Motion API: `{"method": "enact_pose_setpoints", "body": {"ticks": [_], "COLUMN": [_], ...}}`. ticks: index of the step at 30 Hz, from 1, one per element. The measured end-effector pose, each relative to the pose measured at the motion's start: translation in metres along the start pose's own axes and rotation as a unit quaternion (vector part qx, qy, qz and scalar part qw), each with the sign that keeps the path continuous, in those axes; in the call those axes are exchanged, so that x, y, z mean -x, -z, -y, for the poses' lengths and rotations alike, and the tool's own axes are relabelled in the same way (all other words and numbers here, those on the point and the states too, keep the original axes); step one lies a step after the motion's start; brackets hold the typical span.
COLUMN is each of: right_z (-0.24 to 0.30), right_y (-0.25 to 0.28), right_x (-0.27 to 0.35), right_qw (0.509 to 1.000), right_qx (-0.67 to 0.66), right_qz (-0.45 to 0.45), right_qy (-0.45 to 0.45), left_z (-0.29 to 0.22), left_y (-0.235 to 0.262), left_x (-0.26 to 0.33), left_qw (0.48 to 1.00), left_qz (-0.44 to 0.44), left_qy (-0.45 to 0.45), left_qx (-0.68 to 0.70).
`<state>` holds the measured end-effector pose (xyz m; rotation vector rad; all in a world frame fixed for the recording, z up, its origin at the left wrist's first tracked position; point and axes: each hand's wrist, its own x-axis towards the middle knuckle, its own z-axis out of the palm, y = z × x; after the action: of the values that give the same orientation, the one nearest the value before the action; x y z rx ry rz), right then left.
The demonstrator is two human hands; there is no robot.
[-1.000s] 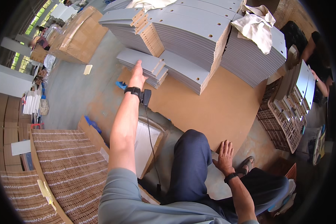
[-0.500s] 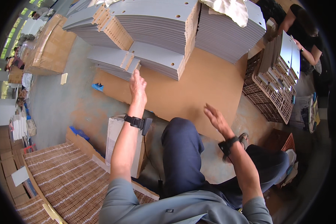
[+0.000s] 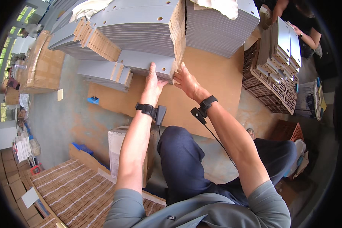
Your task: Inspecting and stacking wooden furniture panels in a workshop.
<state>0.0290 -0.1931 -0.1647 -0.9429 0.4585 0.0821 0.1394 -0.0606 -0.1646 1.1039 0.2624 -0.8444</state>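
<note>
Both my hands are at the near corner of a low stack of grey drilled panels, beneath a taller stack of similar panels. My left hand lies against the stack's front edge, one digit stretched up over the top panel and the others turned toward the corner. At the pale end face of the stack, my right hand has its fingers extended and touching the corner. Neither hand visibly closes round a panel. Black straps with small devices circle both wrists. Shorter grey pieces with pale wooden ends lie left of my left hand.
Brown cardboard sheeting lies under the stacks. Further right, a brown plastic crate holds upright panels, with another person's hand on them. A large carton stands at left; a woven mat lies lower left.
Both hands have moved to the low stack's near corner. The left went right from the shorter pieces; the right rose up and left from over the cardboard. The view has shifted slightly.
</note>
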Motion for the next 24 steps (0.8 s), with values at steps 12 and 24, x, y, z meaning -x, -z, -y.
{"method": "enact_pose_setpoints", "body": {"ticks": [12, 24], "right_z": [0.000, 0.024], "right_y": [-0.016, 0.033], "right_x": [0.018, 0.083], "right_qw": [0.999, 0.992], "right_qx": [0.041, 0.075], "right_qz": [0.019, 0.066], "right_qy": [0.009, -0.083], "left_z": [0.013, 0.024], "left_y": [-0.001, -0.004], "left_x": [0.013, 0.126], "left_qw": [0.991, 0.991], "left_qz": [-0.127, 0.010], "left_qy": [-0.019, 0.099], "left_qx": [0.025, -0.092]}}
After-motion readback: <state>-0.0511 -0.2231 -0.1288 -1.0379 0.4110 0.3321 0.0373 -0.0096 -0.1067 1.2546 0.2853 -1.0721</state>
